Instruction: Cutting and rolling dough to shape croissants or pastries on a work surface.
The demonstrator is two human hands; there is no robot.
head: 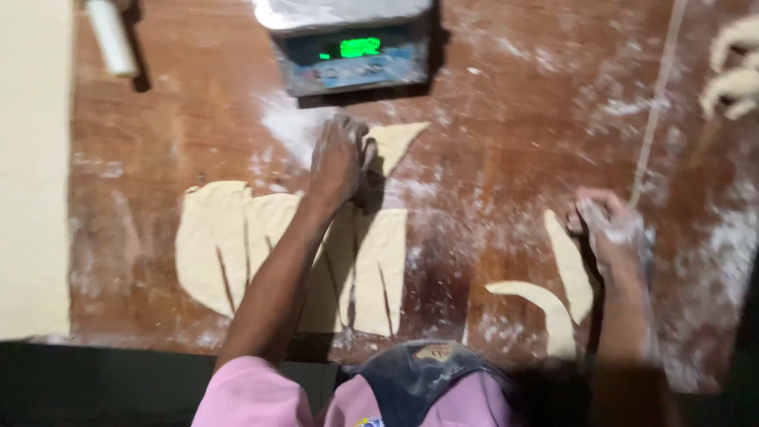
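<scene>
Thin dough could tear or stick.
Left hand (338, 158) grip pinches a dough triangle (395, 141); right hand (613, 229) grip unclear, dough strip (571, 265) just beside it.

A digital scale (350, 49) with a metal platform and a glowing green display stands at the far edge of the brown wooden worktop (506, 142), which is dusted with white flour; a white rolling pin (111, 37) lies at the far left, just beside a broad sheet of pale dough (33, 166) covering the left edge; shaped dough rolls (735, 75) sit at the far right; a thin pale strip (656, 103) runs down the worktop near them, too blurred to identify.
</scene>
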